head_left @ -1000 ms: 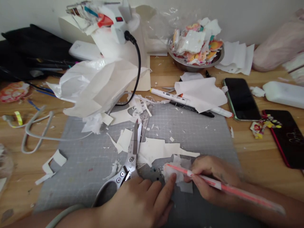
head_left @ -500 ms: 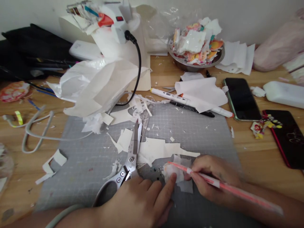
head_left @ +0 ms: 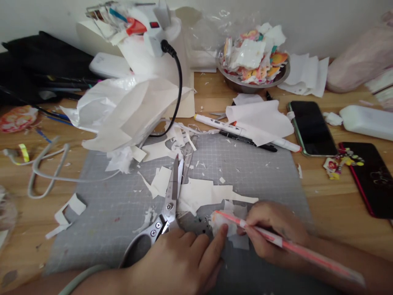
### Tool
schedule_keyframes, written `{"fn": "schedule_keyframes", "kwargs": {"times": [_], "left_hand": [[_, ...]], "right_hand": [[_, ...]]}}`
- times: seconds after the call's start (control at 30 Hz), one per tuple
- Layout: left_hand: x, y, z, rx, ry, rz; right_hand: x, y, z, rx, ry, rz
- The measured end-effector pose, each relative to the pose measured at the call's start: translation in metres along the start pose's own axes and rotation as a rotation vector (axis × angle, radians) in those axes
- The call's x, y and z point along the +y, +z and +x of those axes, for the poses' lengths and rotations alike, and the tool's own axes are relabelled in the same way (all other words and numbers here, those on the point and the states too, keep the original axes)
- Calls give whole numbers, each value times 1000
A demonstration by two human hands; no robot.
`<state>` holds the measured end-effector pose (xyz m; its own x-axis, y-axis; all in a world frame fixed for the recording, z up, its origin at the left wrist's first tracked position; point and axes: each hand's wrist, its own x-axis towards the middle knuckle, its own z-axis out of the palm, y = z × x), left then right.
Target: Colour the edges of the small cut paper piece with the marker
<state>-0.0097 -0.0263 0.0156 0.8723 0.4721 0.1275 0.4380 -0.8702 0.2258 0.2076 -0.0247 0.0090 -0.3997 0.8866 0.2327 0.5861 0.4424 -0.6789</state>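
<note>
A long pink pen (head_left: 301, 248) is gripped between the thumb and fingers of my right hand (head_left: 276, 229). Its tip touches a small translucent white paper piece (head_left: 219, 221) lying on the grey cutting mat (head_left: 101, 217). The index finger of my left hand (head_left: 181, 260) is stretched out and presses on that piece; the other fingers are bent, and nothing shows in them. Large scissors (head_left: 170, 205) lie beside my left hand, blades pointing away, with a handle partly hidden under it. White paper scraps (head_left: 205, 192) lie just beyond both hands.
A metal bowl (head_left: 254, 87) of paper cutouts stands at the back. Two phones (head_left: 315, 128) lie at the right. A white marker (head_left: 221, 123) rests near crumpled paper (head_left: 260, 116). A white plastic bag (head_left: 119, 106) and a grey cable (head_left: 80, 179) are at the left.
The pen tip and my right hand have shifted very slightly left. My left hand keeps its place on the paper piece.
</note>
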Motion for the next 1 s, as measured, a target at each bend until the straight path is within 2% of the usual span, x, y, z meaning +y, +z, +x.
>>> {"fn": "schedule_keyframes", "kwargs": {"times": [0.13,0.27,0.4,0.5,0.6,0.73,0.87,1.0], "left_hand": [[0,1,-2,3,2,-13],[0,1,-2,6,0,-6],[0,0,-1,6,-1,-20],[0,-1,-1,-7,1,-7],[0,0,0,-3,4,-4],[0,0,-1,-12,1,-5],[0,2,-2,1,2,-16],[0,2,-2,-17,8,-9]], "right_hand": [[-1,0,1,9,-85,40],[1,2,0,-16,-44,2],[2,3,-3,43,-126,40],[2,3,-2,61,-92,23],[0,2,0,61,-142,44],[0,2,1,33,-60,2],[2,4,-1,46,-146,54],[3,5,-3,40,-80,3]]}}
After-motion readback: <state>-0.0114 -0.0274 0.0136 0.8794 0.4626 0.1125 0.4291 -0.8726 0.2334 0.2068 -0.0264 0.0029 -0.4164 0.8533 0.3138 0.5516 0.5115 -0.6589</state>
